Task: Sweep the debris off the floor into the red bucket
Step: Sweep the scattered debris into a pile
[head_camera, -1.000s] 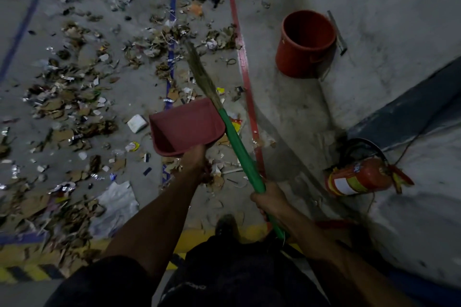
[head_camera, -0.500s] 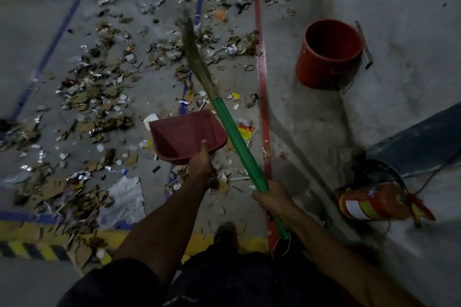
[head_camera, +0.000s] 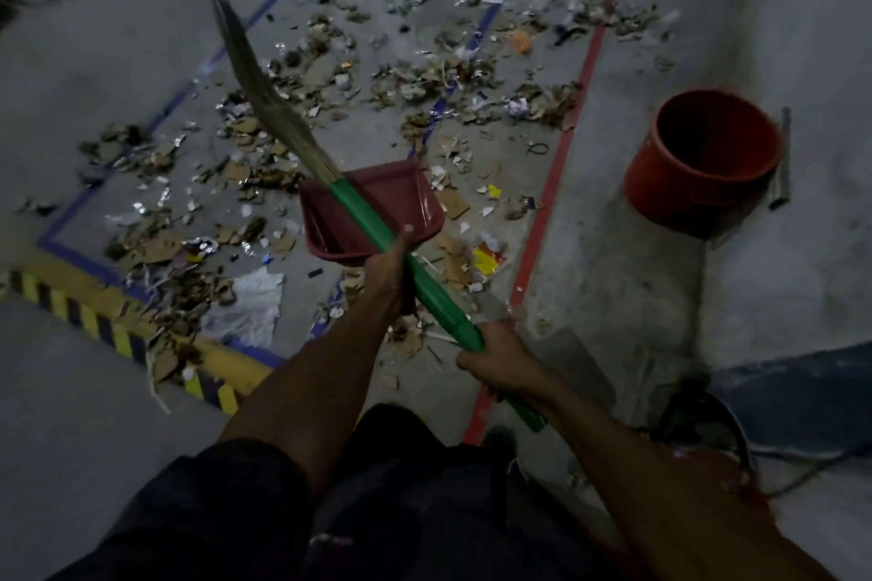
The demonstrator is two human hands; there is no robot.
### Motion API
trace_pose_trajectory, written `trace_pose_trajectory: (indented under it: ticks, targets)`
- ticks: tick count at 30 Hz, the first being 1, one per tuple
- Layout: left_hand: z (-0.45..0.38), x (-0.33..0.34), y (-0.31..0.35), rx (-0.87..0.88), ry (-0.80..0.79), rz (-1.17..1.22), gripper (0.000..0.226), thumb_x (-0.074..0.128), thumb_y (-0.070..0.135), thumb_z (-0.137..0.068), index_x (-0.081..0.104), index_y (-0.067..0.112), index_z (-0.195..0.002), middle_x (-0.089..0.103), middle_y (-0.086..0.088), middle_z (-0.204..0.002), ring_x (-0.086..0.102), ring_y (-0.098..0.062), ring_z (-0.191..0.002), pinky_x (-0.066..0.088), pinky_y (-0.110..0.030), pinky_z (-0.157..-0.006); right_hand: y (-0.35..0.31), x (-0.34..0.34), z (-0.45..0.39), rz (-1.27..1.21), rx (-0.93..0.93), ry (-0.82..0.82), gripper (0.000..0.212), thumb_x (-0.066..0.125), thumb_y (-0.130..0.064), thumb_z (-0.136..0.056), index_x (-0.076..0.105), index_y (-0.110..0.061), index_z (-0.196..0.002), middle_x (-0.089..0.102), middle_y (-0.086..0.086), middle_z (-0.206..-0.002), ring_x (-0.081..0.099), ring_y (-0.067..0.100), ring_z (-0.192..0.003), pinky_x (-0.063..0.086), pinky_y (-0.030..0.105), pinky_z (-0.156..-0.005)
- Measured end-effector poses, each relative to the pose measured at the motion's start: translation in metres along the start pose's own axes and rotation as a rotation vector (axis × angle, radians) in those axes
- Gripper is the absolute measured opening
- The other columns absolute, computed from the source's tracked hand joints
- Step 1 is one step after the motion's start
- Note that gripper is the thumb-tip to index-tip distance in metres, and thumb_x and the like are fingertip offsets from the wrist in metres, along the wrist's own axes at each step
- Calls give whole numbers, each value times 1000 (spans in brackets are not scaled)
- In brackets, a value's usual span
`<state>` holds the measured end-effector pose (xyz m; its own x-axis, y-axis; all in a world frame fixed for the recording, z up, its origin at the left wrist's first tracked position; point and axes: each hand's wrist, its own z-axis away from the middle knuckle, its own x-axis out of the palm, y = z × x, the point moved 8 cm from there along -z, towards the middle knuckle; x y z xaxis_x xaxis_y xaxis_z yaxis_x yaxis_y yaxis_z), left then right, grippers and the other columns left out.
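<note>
Down low, the right hand (head_camera: 500, 359) is wrapped round the green handle of the broom (head_camera: 377, 231), near its butt end, fingers curled tight about it. The left hand (head_camera: 389, 271) grips the handle of the dustpan (head_camera: 377, 198), thumb stretched up along it, and the broom shaft crosses just beside that thumb and over the pan. From the right hand the broom slants up and away to the left; its straw head (head_camera: 255, 80) is blurred and looks lifted off the floor (contact cannot be told for sure).

The dustpan is dark red, held with its open mouth facing away from the person, and it looks bare inside.

Debris (head_camera: 424, 80) lies scattered over the grey floor (head_camera: 118, 61) beyond and to the left of the dustpan: torn cardboard, paper scraps, bits of foil, a yellow wrapper (head_camera: 486, 259) just right of the pan, a pale crumpled sheet (head_camera: 250, 307) to its lower left. Blue tape lines (head_camera: 155, 123) and a red tape line (head_camera: 561, 156) cross the litter; the red line runs between the dustpan and the bucket (head_camera: 703, 160).

The bucket stands upright, well right of the dustpan, close against the pale wall (head_camera: 811, 61), its dark inside showing nothing clearly. A thin strip (head_camera: 781, 160) leans against the wall just behind the bucket. A yellow-and-black striped edge (head_camera: 94, 321) runs to the lower left of the dustpan. Dark trousers (head_camera: 377, 510) fill the bottom of the view.
</note>
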<state>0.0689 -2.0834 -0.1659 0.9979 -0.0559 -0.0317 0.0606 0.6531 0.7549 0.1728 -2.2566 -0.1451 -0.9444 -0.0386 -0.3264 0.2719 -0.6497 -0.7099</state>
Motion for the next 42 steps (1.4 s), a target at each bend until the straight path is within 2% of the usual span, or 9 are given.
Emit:
trace_pose_trajectory:
  ticks: [5, 7, 10, 15, 22, 32, 34, 38, 42]
  targets:
    - [21, -10, -15, -38, 141, 145, 24, 73, 20, -74, 54, 10, -84, 52, -6, -73, 58, -20, -48, 38, -19, -30, 3, -15, 15, 93, -94, -60, 15, 61, -23, -79, 57, -15, -92, 57, 6, -68, 56, 18, -49, 44, 28, -42]
    - [25, -17, -23, -59, 195, 179, 29, 72, 21, -73, 56, 6, -92, 52, -6, -71, 59, -18, -42, 40, -20, -34, -1, -22, 19, 280, -193, -27, 16, 61, -31, -85, 54, -19, -94, 59, 5, -79, 59, 23, -67, 45, 31, -55]
    - [29, -28, -30, -85, 247, 205, 39, 70, 25, -72, 55, 7, -103, 51, -5, -74, 54, -20, -59, 40, -26, -49, -10, -21, 25, 697, -381, 92, 42, 46, -47, -97, 42, -17, -127, 61, 11, -106, 62, 31, -89, 41, 35, -65]
    - [33, -48, -41, -118, 281, 314, 34, 69, 26, -71, 52, 13, -97, 55, -6, -83, 57, -22, -71, 45, -32, -60, -19, -6, 32, 1040, -487, 206, 47, 37, -45, -101, 34, -12, -134, 58, 11, -111, 62, 35, -88, 37, 37, -61]
    - [34, -76, -57, -131, 262, 279, 41, 68, 30, -71, 56, 8, -104, 57, -7, -82, 57, -21, -65, 41, -27, -54, -20, 14, 28, 862, -341, 165, 31, 48, -25, -92, 42, -14, -121, 62, 15, -103, 62, 38, -93, 37, 37, -65]
    - [47, -161, -92, -109, 103, 73, 64, 67, 68, -75, 65, 5, -85, 38, -3, -41, 35, -16, -29, 29, -20, -35, -3, 67, 27, 732, -182, 69, 12, 54, -22, -84, 46, -18, -92, 53, 4, -87, 58, 28, -82, 46, 33, -64]
    - [50, -189, -107, -139, 112, 23, 53, 68, 57, -82, 57, 6, -74, 37, -7, -46, 35, -16, -31, 28, -19, -36, 3, 72, 25, 715, -141, 46, 12, 55, -22, -85, 46, -17, -90, 56, 7, -89, 59, 28, -82, 45, 33, -64]
    - [60, -246, -139, -197, 157, -90, 23, 59, 4, -91, 41, 5, -76, 36, -8, -53, 35, -16, -39, 29, -23, -44, 18, 83, 24, 687, -62, 42, 15, 57, -27, -87, 53, -15, -94, 62, 11, -98, 61, 28, -85, 49, 33, -67]
    - [75, -288, -164, -213, 182, -124, 13, 46, -7, -88, 43, 5, -88, 33, -9, -57, 33, -16, -37, 27, -14, -34, 35, 101, 24, 652, 49, -13, 35, 59, -25, -86, 55, 1, -109, 64, 14, -98, 63, 27, -82, 49, 35, -62]
